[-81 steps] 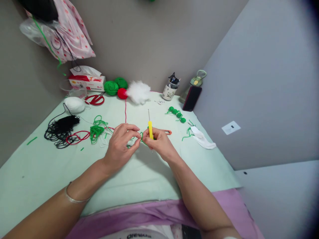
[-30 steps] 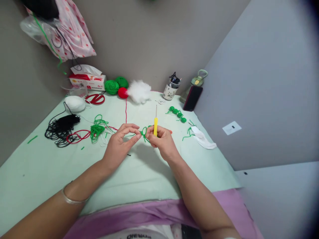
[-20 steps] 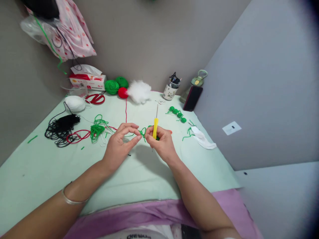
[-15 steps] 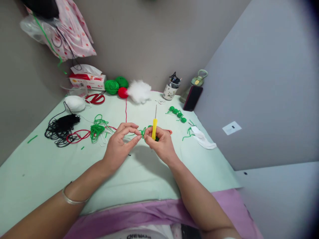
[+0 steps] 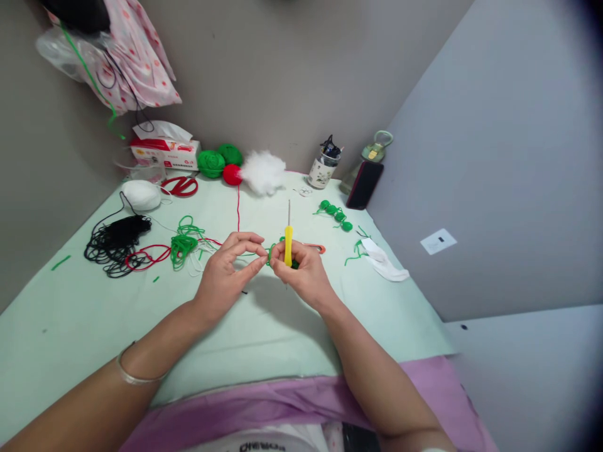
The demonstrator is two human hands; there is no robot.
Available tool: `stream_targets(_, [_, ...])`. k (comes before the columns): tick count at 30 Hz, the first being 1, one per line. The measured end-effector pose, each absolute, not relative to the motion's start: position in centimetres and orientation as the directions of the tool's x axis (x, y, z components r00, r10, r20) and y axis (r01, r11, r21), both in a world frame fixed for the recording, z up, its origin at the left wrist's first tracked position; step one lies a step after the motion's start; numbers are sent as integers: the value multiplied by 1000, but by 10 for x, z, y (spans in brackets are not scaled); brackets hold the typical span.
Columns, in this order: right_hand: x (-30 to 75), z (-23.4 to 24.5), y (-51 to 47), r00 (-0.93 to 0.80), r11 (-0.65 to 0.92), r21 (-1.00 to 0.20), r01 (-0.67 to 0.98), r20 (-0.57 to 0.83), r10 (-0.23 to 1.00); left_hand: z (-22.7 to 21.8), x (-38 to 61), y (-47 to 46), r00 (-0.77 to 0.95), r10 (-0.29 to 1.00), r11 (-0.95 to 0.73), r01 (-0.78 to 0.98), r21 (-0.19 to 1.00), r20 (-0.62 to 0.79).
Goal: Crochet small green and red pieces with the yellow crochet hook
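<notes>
In the head view, my right hand (image 5: 304,270) is closed around a crochet hook (image 5: 288,245) with a yellow handle, its thin metal shaft pointing up and away from me. My left hand (image 5: 230,267) pinches green yarn (image 5: 270,252) between thumb and fingertips, close to the right fingers. A strand of the yarn runs left behind the left hand. Dark green crocheted work shows partly beneath the right hand; the fingers hide most of it. An orange-ended tool (image 5: 321,249) lies on the table just beyond the right hand.
Loose green yarn (image 5: 183,248), red yarn (image 5: 148,258) and a black skein (image 5: 123,237) lie left. Farther back are red scissors (image 5: 180,186), a tissue box (image 5: 164,154), white stuffing (image 5: 264,172) and a pen cup (image 5: 323,171). Small green balls (image 5: 335,215) and a phone (image 5: 365,185) stand right.
The yellow crochet hook has swung slightly left and now stands more upright, with the right fingers drawn a little nearer the left. The left hand is almost still.
</notes>
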State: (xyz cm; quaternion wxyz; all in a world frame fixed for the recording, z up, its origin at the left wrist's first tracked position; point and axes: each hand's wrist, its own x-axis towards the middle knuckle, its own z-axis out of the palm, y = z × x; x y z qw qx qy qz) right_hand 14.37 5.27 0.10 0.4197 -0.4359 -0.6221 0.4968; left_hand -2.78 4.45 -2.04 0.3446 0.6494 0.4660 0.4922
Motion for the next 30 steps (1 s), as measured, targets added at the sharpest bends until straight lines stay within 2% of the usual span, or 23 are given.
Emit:
stream_targets(5, [146, 1, 55, -299, 75, -995, 59, 54, 953, -23, -30, 47, 152, 959, -264, 175, 949, 239])
stream_targets(12, [146, 0, 56, -304, 40, -999, -2, 39, 952, -20, -29, 48, 151, 965, -240, 167, 956, 215])
stream_targets(15, [146, -4, 60, -279, 16, -998, -66, 34, 960, -18, -30, 50, 162, 977, -149, 61, 987, 138])
stream_targets(18, [150, -6, 65, -208, -16, -992, -125, 10, 978, -18, -34, 55, 100, 994, -33, -100, 994, 43])
stream_targets(21, [155, -5, 67, -126, -6, -989, -148, 13, 992, -18, -38, 58, 7, 999, -32, -159, 987, 33])
stream_targets(24, [155, -2, 63, -128, 54, -994, -100, 66, 990, -18, -37, 57, 21, 998, -49, -126, 991, 52])
stream_targets(30, [146, 4, 48, -133, 224, -962, 155, 204, 970, -17, -30, 50, 22, 994, -112, 41, 993, 111])
